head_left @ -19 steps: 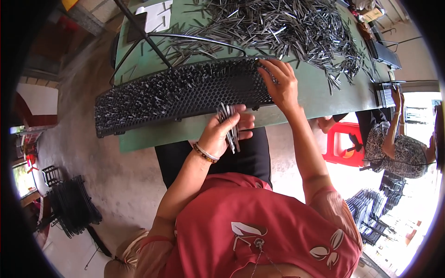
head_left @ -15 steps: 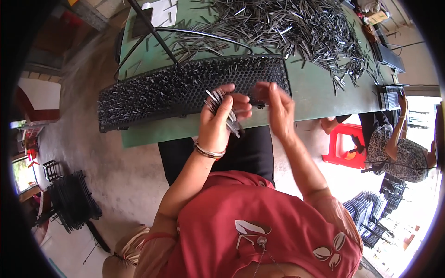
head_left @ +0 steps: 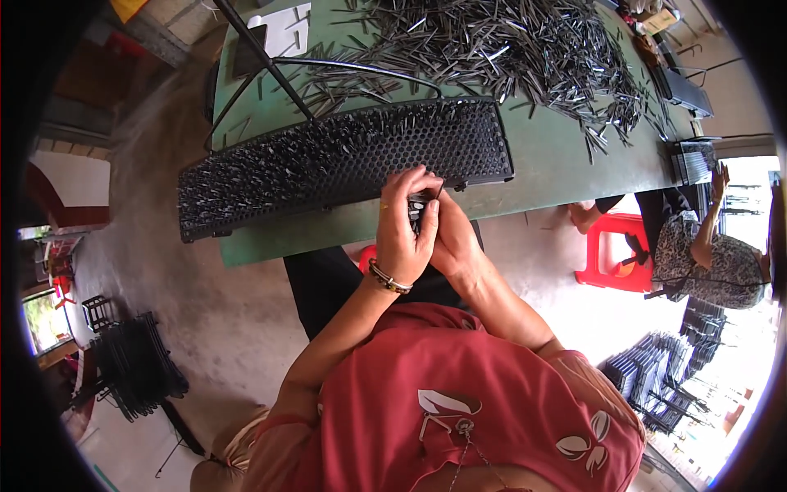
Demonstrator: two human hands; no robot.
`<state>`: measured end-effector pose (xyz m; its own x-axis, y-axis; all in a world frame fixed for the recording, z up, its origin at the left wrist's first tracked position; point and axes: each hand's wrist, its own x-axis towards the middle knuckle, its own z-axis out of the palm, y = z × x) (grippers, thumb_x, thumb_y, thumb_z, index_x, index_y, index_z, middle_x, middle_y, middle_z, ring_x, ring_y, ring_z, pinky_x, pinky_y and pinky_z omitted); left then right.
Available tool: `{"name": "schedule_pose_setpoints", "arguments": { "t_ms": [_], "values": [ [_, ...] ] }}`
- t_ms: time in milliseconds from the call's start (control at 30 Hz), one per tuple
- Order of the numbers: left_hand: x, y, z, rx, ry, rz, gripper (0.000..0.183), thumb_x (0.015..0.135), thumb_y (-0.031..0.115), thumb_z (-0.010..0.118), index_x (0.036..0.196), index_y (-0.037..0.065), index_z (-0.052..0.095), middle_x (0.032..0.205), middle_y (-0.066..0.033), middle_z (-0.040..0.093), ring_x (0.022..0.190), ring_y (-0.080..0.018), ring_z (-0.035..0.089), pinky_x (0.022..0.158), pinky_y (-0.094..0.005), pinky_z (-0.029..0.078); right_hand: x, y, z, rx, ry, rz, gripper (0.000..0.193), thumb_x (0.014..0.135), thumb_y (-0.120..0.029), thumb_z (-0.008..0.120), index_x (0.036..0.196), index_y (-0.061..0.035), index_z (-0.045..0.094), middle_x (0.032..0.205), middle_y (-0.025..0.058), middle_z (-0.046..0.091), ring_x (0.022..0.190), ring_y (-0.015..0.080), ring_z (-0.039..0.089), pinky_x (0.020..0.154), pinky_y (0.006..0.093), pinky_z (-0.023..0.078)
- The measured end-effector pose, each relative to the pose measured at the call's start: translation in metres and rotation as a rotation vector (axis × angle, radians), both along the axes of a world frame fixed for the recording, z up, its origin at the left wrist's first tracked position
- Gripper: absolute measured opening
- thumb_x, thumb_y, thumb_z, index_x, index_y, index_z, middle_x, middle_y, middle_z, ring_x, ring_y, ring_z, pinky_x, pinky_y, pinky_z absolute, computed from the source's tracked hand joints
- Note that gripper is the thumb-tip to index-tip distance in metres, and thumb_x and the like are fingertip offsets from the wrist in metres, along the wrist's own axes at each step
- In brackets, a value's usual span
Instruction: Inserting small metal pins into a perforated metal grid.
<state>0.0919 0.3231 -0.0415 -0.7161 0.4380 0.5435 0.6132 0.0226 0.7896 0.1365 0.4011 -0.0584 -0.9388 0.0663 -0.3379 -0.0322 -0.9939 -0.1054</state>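
Note:
My left hand [head_left: 399, 234] and my right hand [head_left: 457, 238] are pressed together in front of me, closed around a small bundle of thin dark strips [head_left: 419, 210]. Ends of the strips show between the thumbs and fingers; the rest is hidden by the hands. Just beyond the fingertips lies a long black perforated panel [head_left: 459, 139], its near edge along the table's front. Short strips stand packed in the holes over its left part and along the far side, while bare holes show toward the right. Black metal legs [head_left: 287, 80] rise from the panel.
A large heap of loose dark strips [head_left: 516, 57] covers the far side of the green table [head_left: 566, 176]. White paper [head_left: 287, 29] lies at the far left. On the right, another person [head_left: 709, 258] sits by a red stool [head_left: 611, 271]. Black frames [head_left: 135, 361] stand at left.
My right hand has come left and down to meet my left hand, and both now enclose the strips. Half a second ago the strips fanned out of my left hand, with the right apart.

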Motion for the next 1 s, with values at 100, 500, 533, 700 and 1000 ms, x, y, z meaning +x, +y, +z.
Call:
{"name": "schedule_pose_setpoints", "arguments": {
  "t_ms": [100,500,533,700,1000],
  "values": [
    [-0.002,-0.004,0.000,-0.124,0.147,0.036,0.035,0.086,0.006,0.058,0.118,-0.001,0.047,0.099,-0.0116,0.061,0.096,-0.0255,0.056,0.092,-0.0391,0.041,-0.002,0.000,-0.003,-0.009,-0.077,0.037,0.032,0.099,-0.035,0.041,0.095,-0.0090,0.058,0.089,0.0029,0.060,0.084,0.0160,0.057,0.080,0.0317,0.050],
    [0.010,0.000,0.002,0.250,-0.441,-0.057,0.063,0.082,0.017,0.067,0.133,0.000,0.036,0.125,-0.0099,0.046,0.113,-0.0185,0.046,0.094,-0.0306,0.039,-0.034,0.017,0.030,0.250,-0.228,0.116,0.031,0.092,-0.041,0.055,0.076,-0.0135,0.052,0.063,-0.0036,0.047,0.048,0.0098,0.042,0.041,0.0202,0.037],
    [0.009,0.000,-0.001,0.382,-0.772,-0.057,0.055,0.089,0.023,0.057,0.135,0.002,0.035,0.130,-0.0078,0.044,0.119,-0.0185,0.044,0.096,-0.0318,0.038,-0.040,0.012,0.040,0.411,-0.348,-0.028,0.031,0.092,-0.038,0.057,0.077,-0.0111,0.056,0.062,-0.0043,0.049,0.049,0.0074,0.043,0.045,0.0209,0.037],
    [-0.002,-0.031,0.027,0.336,-1.522,-0.417,0.057,0.096,0.053,0.031,0.134,0.011,0.037,0.131,-0.0077,0.047,0.116,-0.0196,0.050,0.094,-0.0405,0.044,-0.026,0.013,0.043,1.610,-0.023,-0.073,0.031,0.090,-0.026,0.061,0.074,-0.0003,0.058,0.063,0.0004,0.055,0.054,0.0091,0.048,0.049,0.0261,0.038],
    [-0.001,-0.031,0.008,0.300,-1.578,-0.443,0.055,0.091,0.063,0.031,0.097,0.013,0.054,0.078,0.0009,0.053,0.064,-0.0094,0.048,0.050,-0.0236,0.039,-0.018,0.012,0.034,1.957,-0.006,0.061,0.022,0.092,-0.019,0.056,0.090,0.0020,0.062,0.081,0.0137,0.060,0.073,0.0256,0.060,0.065,0.0326,0.047]
  ]
}}
